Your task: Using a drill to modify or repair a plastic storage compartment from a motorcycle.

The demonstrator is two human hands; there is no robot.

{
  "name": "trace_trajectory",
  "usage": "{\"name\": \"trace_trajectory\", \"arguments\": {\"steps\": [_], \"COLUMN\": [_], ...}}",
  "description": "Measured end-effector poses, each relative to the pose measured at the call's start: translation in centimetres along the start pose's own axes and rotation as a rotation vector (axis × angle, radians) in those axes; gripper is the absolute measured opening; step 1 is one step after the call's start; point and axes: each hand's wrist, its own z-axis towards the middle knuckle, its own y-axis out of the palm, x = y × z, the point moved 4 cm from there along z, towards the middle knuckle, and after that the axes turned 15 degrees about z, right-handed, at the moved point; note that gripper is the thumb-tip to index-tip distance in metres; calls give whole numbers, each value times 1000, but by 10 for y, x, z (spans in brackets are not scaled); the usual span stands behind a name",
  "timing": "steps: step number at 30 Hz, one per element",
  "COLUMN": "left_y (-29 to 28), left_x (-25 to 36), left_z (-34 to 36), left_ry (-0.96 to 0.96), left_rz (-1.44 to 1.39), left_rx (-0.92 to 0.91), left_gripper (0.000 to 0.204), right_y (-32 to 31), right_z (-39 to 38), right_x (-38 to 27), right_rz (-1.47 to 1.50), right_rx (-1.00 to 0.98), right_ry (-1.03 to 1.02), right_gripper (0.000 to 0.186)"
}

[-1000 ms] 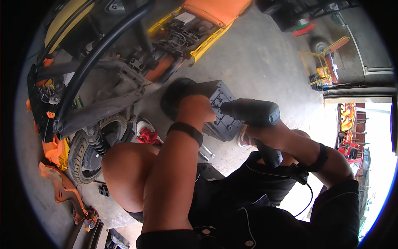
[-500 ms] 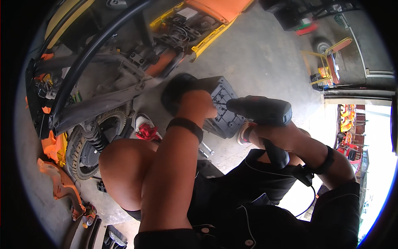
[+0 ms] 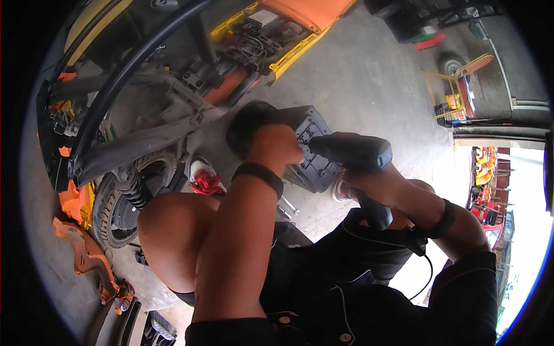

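A dark grey box-like part (image 3: 316,173) with a ribbed face stands tilted between my legs. My left hand (image 3: 278,144) is closed at its left edge, and most of its fingers are hidden. Behind that hand shows a round black seat-like thing (image 3: 241,130). My right hand (image 3: 375,183) is wrapped round the grip of a dark cordless drill (image 3: 358,151). The drill's nose points left at the ribbed face, close to my left fingers. Whether the tip touches the part cannot be seen.
Left of me lie a treaded wheel with a black shock absorber (image 3: 128,187), a dark frame bar (image 3: 138,138) and an orange panel (image 3: 83,254). A yellow-edged vehicle body (image 3: 294,52) with exposed wiring stands ahead. A metal tool (image 3: 288,206) lies near my foot. A chair (image 3: 461,86) stands far right.
My right hand and the drill have shifted left, bringing the drill's nose nearer my left hand. My left hand and the grey part have barely moved.
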Motion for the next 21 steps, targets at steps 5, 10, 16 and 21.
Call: {"name": "trace_trajectory", "arguments": {"steps": [5, 10, 16, 21], "left_y": [0, 0, -1, -4], "left_x": [-3, 0, -1, -5], "left_z": [3, 2, 2, -2], "left_ry": [17, 43, 29, 22], "left_rz": [28, 14, -2, 31], "left_rx": [-57, -64, -46, -77], "left_gripper": [58, 58, 59, 60], "right_y": [-7, 9, 5, -5], "right_z": [-22, 3, -4, -63], "right_x": [-12, -4, -9, -33], "right_rz": [24, -39, -81, -65], "right_rx": [-59, 53, -1, 54], "right_ry": [-132, -44, -33, -23], "right_gripper": [28, 35, 49, 30]}}
